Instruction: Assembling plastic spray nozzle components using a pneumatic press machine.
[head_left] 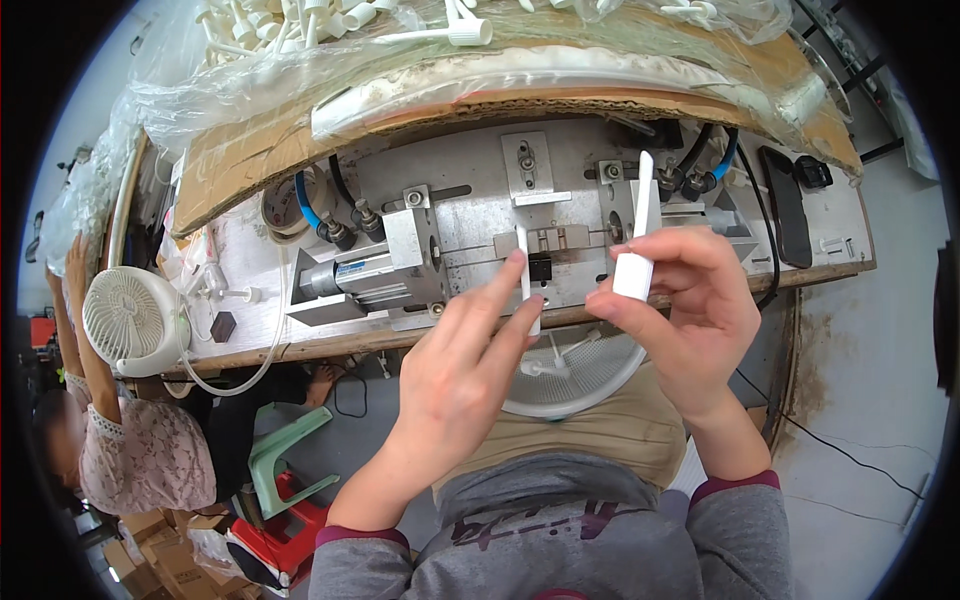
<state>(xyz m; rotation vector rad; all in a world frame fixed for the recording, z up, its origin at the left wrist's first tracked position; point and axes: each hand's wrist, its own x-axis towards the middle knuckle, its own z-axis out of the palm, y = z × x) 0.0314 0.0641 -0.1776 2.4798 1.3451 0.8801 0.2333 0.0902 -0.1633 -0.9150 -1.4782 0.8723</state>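
Observation:
My right hand (690, 310) pinches a white plastic part by its wide, cap-like base (632, 276); its long thin stem (643, 190) points up and away over the bench. A second slim white plastic piece (525, 262) stands at the small metal fixture in the middle of the bench. The index finger and thumb of my left hand (460, 350) press against this piece, one fingertip near its top and the other lower down. Part of it is hidden by the fingers. Just beyond is the fixture's metal block (560, 238), with a small black block (540, 267) beside it.
Metal clamp units with cylinders flank the fixture, one at left (370, 275), one at right (705, 215). Cardboard (240, 150) with loose white parts (290, 25) lies behind. A white basket (570, 385) sits by my lap. At left are a fan (137, 318) and another person (150, 450).

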